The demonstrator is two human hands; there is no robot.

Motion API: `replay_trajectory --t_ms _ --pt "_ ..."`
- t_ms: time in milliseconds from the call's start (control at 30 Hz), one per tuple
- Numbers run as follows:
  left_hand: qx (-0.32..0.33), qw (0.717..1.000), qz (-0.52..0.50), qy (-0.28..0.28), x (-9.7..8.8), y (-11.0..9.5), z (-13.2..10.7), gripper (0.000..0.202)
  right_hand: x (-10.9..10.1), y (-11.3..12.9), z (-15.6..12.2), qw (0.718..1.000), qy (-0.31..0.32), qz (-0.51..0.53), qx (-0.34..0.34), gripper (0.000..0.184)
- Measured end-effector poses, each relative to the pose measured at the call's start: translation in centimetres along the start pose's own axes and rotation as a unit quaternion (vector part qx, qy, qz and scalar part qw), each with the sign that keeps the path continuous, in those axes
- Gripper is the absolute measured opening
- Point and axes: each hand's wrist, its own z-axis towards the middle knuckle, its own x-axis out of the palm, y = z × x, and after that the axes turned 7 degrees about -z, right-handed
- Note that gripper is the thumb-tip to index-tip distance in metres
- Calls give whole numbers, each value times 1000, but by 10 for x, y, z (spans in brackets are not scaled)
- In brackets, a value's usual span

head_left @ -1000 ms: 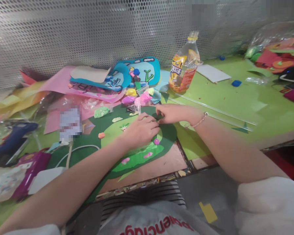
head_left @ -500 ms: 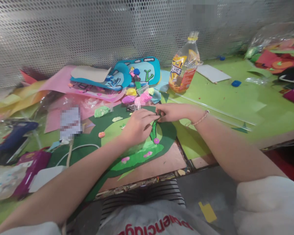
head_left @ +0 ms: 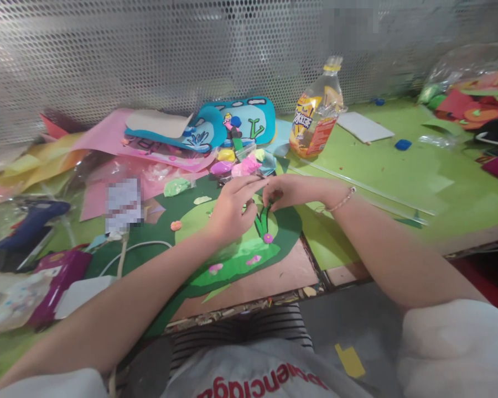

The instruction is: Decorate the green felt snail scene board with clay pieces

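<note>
A green paper picture (head_left: 288, 224) with a lighter oval lies on the table, bearing clay flowers and a green plant (head_left: 262, 224) edged in black. My left hand (head_left: 234, 213) rests over the middle of the oval. Its fingers stretch toward the right hand, and the thumb stands apart beneath them. From the right, my right hand (head_left: 288, 190) reaches in with fingertips pinched at the plant's upper tip, where a thin black strip (head_left: 268, 211) runs up into them. What lies under my left palm is hidden.
Behind the picture sit bags of coloured clay (head_left: 247, 164) and blue craft pictures (head_left: 255, 119). A plastic bottle (head_left: 313, 119) stands at the back. On the left are a blue glue gun (head_left: 35, 221), a magenta case (head_left: 62, 276) and a white cable (head_left: 122, 257).
My left fingers have lifted off the plant's tip and straightened toward the right knuckles. The right fingertips have moved slightly down along the leaf. The whole view has shifted a little.
</note>
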Motion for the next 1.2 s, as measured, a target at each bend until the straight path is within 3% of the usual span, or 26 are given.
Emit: replay_trajectory --t_ms 267,700,900,1200 --pt "0 1000 1 4 2 3 -1 45 3 0 2 1000 19 19 -4 2" --pt "30 999 -30 10 4 4 1 39 -7 2 -4 998 28 -28 44 7" --pt "42 997 4 60 5 8 -2 30 -13 3 -6 995 7 -17 96 6" --pt "15 996 43 82 8 10 -3 29 -14 5 -8 997 -5 2 78 22"
